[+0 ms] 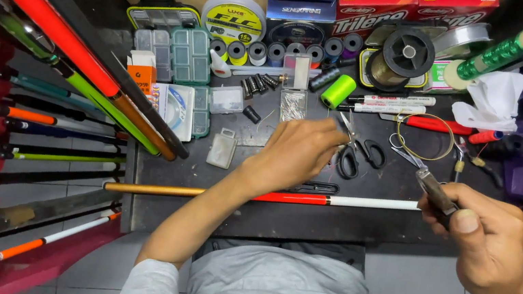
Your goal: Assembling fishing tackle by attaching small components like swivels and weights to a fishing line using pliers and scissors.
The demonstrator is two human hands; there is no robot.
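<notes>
The right hand (492, 247) is closed in a fist-like grip around the handles of a small pair of pliers (436, 189), thumb laid along the top, with the thin nose pointing up and left, away from the grip. The pliers look like stiff, fairly light metal with a smooth handle that could slip; taking them low on the handles, as here, seems the sound place. The left hand (295, 151) hovers low over the dark bench (265, 217), fingers curled together as if pinching something very small. What it has, if anything, I cannot tell, as the fingertips hide it. Just beyond those fingertips lie black-handled scissors (354, 150), and past them a small clear box of pins or hooks (293, 103). Beneath the left wrist, running across toward the right-hand grip, lies a long slender rod (268, 196), gold, then red, then white; it is probably light, stiff along its length but easily snapped near the thin end, best held at the thicker gold part. A loop of thin wire (425, 138) lies above the pliers' nose; it should be springy and hard to pinch.
</notes>
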